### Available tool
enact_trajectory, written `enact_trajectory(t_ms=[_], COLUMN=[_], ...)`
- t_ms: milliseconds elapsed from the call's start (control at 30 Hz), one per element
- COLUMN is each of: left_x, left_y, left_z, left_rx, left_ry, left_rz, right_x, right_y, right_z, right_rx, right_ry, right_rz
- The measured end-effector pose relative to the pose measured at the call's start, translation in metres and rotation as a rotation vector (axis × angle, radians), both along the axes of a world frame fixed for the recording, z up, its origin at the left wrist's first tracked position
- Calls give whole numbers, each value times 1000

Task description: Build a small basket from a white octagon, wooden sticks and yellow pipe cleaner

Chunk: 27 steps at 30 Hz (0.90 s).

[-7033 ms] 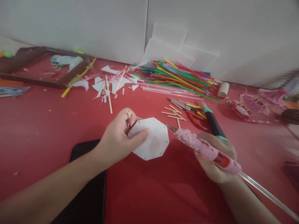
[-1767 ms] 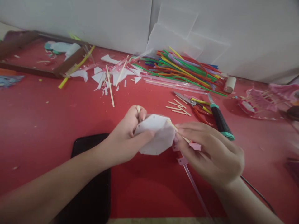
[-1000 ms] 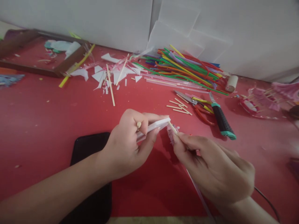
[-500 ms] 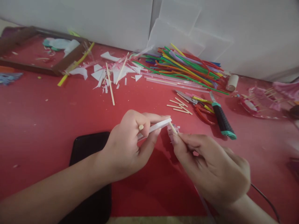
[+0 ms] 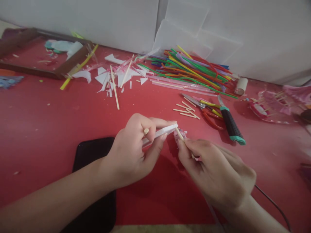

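Note:
My left hand [image 5: 137, 149] is closed on a flat white foam piece [image 5: 166, 129], gripped between thumb and fingers with its narrow edge showing. The end of a wooden stick [image 5: 146, 131] pokes out between the fingers of that hand. My right hand [image 5: 216, 171] pinches a thin wooden stick [image 5: 179, 133], whose far tip touches the right end of the white piece. Just behind the pinched stick is a small pinkish object [image 5: 177, 137], partly covered, its kind unclear. Beneath my left forearm lies a black phone [image 5: 93, 150].
Short cut sticks [image 5: 186, 110] lie beside scissors [image 5: 206, 108] and a black-and-green cutter knife [image 5: 230, 124]. Behind are colourful pipe cleaners [image 5: 196, 68], white scraps [image 5: 123, 76] and a brown frame [image 5: 31, 69]. Pink pieces with sticks [image 5: 274, 103] stand at right, near a cable [image 5: 274, 204].
My right hand has shifted slightly left, its fingers closing further along the stick. The stick's tip stays at the end of the white piece. My left hand has barely moved.

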<state>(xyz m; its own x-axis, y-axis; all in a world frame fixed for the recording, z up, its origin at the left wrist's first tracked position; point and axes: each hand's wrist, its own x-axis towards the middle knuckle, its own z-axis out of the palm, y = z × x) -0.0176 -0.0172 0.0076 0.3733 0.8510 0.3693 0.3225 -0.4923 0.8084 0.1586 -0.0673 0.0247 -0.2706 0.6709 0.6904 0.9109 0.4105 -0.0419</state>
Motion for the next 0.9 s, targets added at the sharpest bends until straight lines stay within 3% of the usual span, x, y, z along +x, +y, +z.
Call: enact_trajectory(t_ms=[167, 267, 367, 467, 567, 733, 900], left_x=[2, 4, 4, 3, 3, 5, 3], left_y=[0, 5, 16, 28, 33, 32, 32], left_z=[-1, -3, -5, -4, -3, -3, -5], left_rx=[-8, -112, -332, -689, -864, -864, -842], left_ry=[-52, -118, -303, -583, -698, -781, -801], left_rz=[29, 132, 278, 266, 274, 237, 241], right_x=[0, 8, 29, 55, 74, 77, 80], right_y=[3, 11, 16, 15, 8, -1, -1], right_z=[-7, -7, -3, -2, -9, -21, -32], right_rx=[-46, -168, -319, -471, -633, -862, -814], right_ry=[84, 200, 233, 98, -21, -19, -34], right_rz=[-14, 7, 1, -43, -68, 3, -23])
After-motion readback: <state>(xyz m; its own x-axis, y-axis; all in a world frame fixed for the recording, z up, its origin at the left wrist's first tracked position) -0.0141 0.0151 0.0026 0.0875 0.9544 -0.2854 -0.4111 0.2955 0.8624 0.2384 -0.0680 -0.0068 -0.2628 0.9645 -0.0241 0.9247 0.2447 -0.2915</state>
